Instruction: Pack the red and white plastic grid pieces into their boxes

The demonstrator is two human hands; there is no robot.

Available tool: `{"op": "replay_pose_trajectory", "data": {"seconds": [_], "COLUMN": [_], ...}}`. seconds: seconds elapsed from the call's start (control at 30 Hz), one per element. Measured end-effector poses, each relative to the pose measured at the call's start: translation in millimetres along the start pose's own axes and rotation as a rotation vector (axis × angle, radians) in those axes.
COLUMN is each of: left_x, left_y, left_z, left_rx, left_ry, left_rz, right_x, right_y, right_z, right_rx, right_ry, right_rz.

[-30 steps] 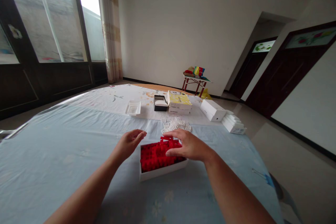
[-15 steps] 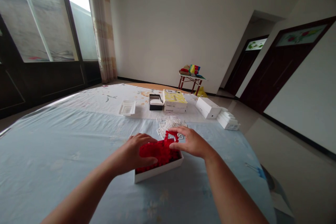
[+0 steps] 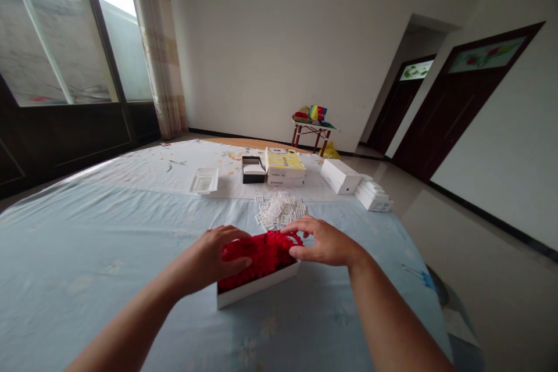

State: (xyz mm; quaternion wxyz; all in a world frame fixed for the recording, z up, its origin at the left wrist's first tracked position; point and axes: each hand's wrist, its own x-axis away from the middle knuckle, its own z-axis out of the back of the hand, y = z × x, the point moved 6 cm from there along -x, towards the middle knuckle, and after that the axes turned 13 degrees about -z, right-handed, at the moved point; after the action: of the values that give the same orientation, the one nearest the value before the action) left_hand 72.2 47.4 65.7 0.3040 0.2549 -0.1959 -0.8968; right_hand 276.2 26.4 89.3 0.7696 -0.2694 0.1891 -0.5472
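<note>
A shallow white box [image 3: 257,289] sits on the light blue tablecloth in front of me, filled with several red plastic pieces [image 3: 264,256]. My left hand [image 3: 213,256] lies on the left part of the red heap, fingers curled over it. My right hand [image 3: 322,242] rests on the heap's right end, fingers pressed on a red piece at the top. Just beyond the box lies a small pile of white plastic pieces [image 3: 279,210].
Farther back on the table are a clear plastic tray [image 3: 204,181], a small black box [image 3: 253,169], a yellow-topped box [image 3: 284,166], a long white box [image 3: 340,175] and a stack of white boxes [image 3: 373,196]. The table's right edge [image 3: 418,279] drops to the floor.
My left hand has moved from beside the box onto the red pieces. My right hand lifted a red piece half a second ago and now presses down on the heap. The view shifted left.
</note>
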Motion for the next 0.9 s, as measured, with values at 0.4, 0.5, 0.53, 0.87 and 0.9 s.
{"op": "replay_pose_trajectory", "data": {"seconds": [0.4, 0.5, 0.53, 0.87, 0.9], "left_x": [0, 0, 0, 0, 0], "left_y": [-6, -7, -7, -6, -5], "left_z": [-2.7, -3.4, -3.6, -1.8, -1.3], "left_rx": [-0.006, 0.001, 0.005, 0.054, 0.054], "left_ry": [-0.039, -0.046, -0.048, -0.036, -0.037], "left_rz": [0.041, 0.040, 0.040, 0.040, 0.042], "right_x": [-12, -16, -17, -12, -11], "right_y": [20, 23, 24, 9, 6], "right_z": [1, -3, -4, -14, -14], "right_rx": [-0.190, -0.216, -0.222, -0.311, -0.318], "right_ry": [0.073, 0.074, 0.070, -0.043, -0.053], "right_rz": [-0.085, -0.087, -0.090, -0.049, -0.044]}}
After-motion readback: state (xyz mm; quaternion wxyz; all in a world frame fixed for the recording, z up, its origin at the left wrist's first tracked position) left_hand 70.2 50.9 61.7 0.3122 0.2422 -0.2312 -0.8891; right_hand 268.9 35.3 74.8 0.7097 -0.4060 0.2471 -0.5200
